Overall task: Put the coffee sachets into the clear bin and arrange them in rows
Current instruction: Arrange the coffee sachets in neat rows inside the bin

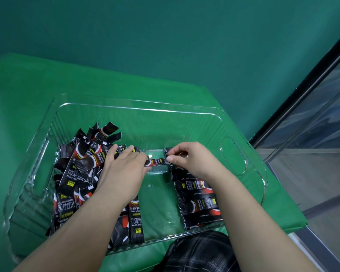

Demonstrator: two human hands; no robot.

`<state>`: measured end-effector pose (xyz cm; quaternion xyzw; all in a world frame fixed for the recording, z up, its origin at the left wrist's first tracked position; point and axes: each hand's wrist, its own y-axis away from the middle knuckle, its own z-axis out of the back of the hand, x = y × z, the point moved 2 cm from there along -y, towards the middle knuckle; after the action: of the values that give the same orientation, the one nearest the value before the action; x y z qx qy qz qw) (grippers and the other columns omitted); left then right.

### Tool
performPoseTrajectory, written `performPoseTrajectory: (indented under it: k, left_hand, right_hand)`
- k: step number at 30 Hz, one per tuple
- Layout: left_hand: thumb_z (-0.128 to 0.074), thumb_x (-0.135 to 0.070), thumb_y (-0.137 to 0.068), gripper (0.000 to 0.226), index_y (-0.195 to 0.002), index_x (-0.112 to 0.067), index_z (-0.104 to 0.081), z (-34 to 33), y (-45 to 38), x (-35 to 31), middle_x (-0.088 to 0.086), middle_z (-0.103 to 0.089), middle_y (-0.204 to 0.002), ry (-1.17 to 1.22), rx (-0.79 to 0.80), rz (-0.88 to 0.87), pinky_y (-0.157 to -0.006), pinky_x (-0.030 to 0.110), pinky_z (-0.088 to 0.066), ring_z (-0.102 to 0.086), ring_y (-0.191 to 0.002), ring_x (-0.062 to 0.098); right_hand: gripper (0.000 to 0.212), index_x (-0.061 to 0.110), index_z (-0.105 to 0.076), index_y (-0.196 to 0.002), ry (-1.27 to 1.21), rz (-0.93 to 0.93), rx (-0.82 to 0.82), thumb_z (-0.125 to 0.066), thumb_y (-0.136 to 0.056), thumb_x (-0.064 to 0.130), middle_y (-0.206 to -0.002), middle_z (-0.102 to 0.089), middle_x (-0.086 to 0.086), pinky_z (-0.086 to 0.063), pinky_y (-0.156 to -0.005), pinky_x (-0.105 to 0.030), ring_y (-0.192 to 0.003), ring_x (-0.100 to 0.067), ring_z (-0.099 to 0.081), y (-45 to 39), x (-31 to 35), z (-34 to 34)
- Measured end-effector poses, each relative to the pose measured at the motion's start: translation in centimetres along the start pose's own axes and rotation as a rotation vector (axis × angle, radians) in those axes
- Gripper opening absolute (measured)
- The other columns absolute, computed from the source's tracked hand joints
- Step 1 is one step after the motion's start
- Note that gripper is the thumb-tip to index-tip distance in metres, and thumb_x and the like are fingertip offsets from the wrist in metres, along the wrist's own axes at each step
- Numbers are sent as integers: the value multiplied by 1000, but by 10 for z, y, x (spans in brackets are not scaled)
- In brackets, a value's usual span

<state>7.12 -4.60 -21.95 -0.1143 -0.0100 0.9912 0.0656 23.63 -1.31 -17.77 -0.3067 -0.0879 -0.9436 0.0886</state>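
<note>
Green backdrop, glass on my right.
I see a bright green cloth (126, 83) covering the surface, with a darker teal-green wall (165, 32) behind it. Dark-framed glass panel (322, 107) runs down the right side, and grey floor (310, 193) shows below it. Lighting is even, no hard shadows.

green-covered table (234, 114), clear bin (137, 107) resting directly on it
</note>
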Motion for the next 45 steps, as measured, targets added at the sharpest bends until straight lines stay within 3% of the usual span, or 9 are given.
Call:
performPoseTrajectory:
  k: [5,9,16,23,28,32,35,39,45]
  left_hand:
    - [-30,-33,-104,8,-99,-27,-29,1,2,0,-3,-46,-143,25,-27,3,-116,46,4,-13,-147,15]
    - [-33,-31,-103,6,-101,-27,-30,-1,1,1,-3,-45,-143,12,-41,-16,-116,46,4,-13,-147,15]
    - [-44,-40,-99,50,-142,-21,-24,-7,1,3,-1,-38,-150,26,-92,-13,-116,43,8,-15,-147,13]
    - [-46,-31,-99,51,-142,-19,-23,-8,-1,3,-1,-39,-149,10,-100,-3,-116,43,9,-15,-147,12]
    - [-50,-7,-90,59,-142,-17,-23,-11,-1,4,-1,-43,-146,17,-129,7,-116,42,9,-16,-146,12]
    - [-50,2,-85,69,-144,-18,-20,-10,-1,3,1,-35,-151,29,-165,13,-117,40,7,-18,-145,13]
    - [-52,2,-84,68,-141,-18,-22,-9,-1,4,1,-33,-150,48,-194,26,-117,36,7,-15,-146,15]
    - [-53,-3,-86,62,-139,-17,-24,-9,-1,5,1,-34,-144,70,-220,49,-117,32,6,-14,-144,17]
    - [-53,-8,-86,62,-140,-14,-23,-11,-2,6,2,-36,-141,50,-237,32,-117,32,4,-19,-142,18]
  right_hand:
    - [34,24,-71,-107,205,64,107,-74,-76,38,-108,-69,4,-41,-95,-26,-103,-13,-58,-1,17,-2]
    - [37,21,-68,-115,404,119,194,-71,-80,35,-110,-68,-2,-39,-68,-18,-85,-12,-51,-3,28,-7]
    - [25,19,-67,-106,540,57,94,-67,-83,28,-76,-55,6,-37,-59,-20,-71,-15,-51,12,8,14]
    - [36,18,-62,-118,735,8,153,-66,-84,28,-119,-58,-3,-47,-89,-31,-106,-20,-56,40,-24,13]
    - [41,18,-58,-123,734,34,143,-67,-84,29,-123,-54,-1,-45,-90,-30,-110,-20,-54,43,-26,8]
    - [22,16,-65,-97,598,107,38,-72,-80,28,-98,-57,0,-43,-77,-29,-94,-21,-57,35,-13,3]
    - [22,15,-67,-102,505,188,26,-70,-82,25,-105,-63,-2,-44,-84,-28,-101,-21,-57,14,1,-8]
    - [54,15,-52,-133,537,259,163,-69,-83,29,-132,-56,-4,-37,-103,-33,-124,-23,-44,-25,15,-26]
    - [38,10,-64,-111,538,343,233,-73,-78,27,-108,-65,-9,-44,-88,-36,-102,-27,-54,-53,31,-43]
